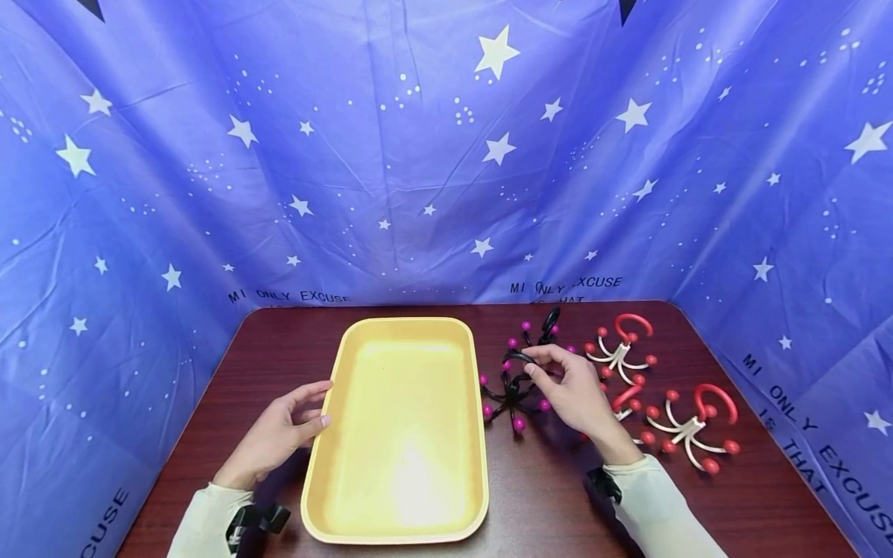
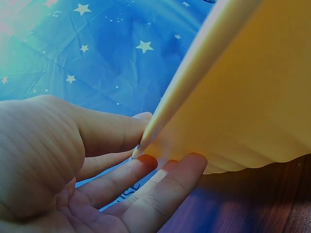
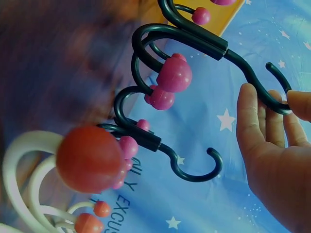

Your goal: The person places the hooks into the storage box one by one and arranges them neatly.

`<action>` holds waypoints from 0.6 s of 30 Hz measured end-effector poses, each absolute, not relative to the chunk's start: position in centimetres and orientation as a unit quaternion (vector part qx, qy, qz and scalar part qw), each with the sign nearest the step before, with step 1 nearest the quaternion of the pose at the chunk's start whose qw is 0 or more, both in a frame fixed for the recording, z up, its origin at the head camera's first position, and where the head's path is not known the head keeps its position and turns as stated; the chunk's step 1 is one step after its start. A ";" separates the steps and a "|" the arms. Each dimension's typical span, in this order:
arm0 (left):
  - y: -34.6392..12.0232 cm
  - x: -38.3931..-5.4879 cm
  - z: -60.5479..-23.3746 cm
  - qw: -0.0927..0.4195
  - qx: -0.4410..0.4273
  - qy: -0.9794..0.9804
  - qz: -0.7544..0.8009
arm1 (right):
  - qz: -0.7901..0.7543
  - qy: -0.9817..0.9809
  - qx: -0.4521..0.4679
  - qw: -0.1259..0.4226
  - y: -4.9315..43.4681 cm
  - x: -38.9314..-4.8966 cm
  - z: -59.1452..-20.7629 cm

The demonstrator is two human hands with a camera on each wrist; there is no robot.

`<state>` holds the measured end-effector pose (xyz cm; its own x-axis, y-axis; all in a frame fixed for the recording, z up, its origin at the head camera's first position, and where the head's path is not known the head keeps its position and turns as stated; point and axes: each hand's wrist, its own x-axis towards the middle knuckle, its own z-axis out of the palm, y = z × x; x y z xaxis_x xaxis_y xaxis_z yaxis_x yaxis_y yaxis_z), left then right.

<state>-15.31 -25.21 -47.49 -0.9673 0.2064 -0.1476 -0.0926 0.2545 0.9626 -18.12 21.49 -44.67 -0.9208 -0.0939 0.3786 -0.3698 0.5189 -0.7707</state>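
Observation:
A yellow rectangular tray (image 1: pixel 398 403) lies on the table. My left hand (image 1: pixel 275 430) pinches its left rim, thumb on the edge and fingers under it, as the left wrist view shows. Right of the tray, my right hand (image 1: pixel 575 391) pinches the curved hook of a black multi-arm hanger (image 1: pixel 512 394) with pink ball tips. In the right wrist view the thumb and fingers meet at that hook (image 3: pixel 279 104). Whether this hanger's arms touch the table I cannot tell. A second black hanger (image 1: pixel 546 329) with pink balls stands just behind it, its hook (image 3: pixel 194 174) free.
White hangers with red hooks and red balls stand at the right: one at the back (image 1: pixel 619 353), one nearer the front (image 1: pixel 687 430), and another (image 1: pixel 626 401) partly hidden by my right hand. A blue star-printed cloth (image 1: pixel 418 170) surrounds the dark wooden table (image 1: pixel 544 496).

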 end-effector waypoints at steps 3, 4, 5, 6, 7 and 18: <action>-25.2 -15.3 -47.4 0.123 0.038 0.783 0.609 | 0.461 -0.862 0.136 0.159 21.6 -18.2 -44.3; -25.2 -15.3 -47.4 0.123 0.039 0.783 0.609 | 0.457 -0.864 0.135 0.162 21.6 -18.2 -44.2; -25.2 -15.3 -47.4 0.124 0.040 0.783 0.609 | 0.455 -0.865 0.134 0.164 21.6 -18.2 -44.0; -25.2 -15.3 -47.4 0.124 0.041 0.782 0.609 | 0.457 -0.864 0.133 0.163 21.6 -18.1 -43.8; -25.2 -15.3 -47.5 0.125 0.042 0.782 0.609 | 0.459 -0.864 0.133 0.162 21.6 -18.2 -43.6; -25.2 -15.3 -47.5 0.128 0.038 0.779 0.612 | 0.508 -0.835 0.141 0.157 21.7 -18.5 -41.6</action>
<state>-15.31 -25.23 -47.50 -0.9642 0.2160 -0.1536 -0.0983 0.2469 0.9641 -18.54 21.70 -41.61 -0.9107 -0.0758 0.4060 -0.3954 0.4437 -0.8042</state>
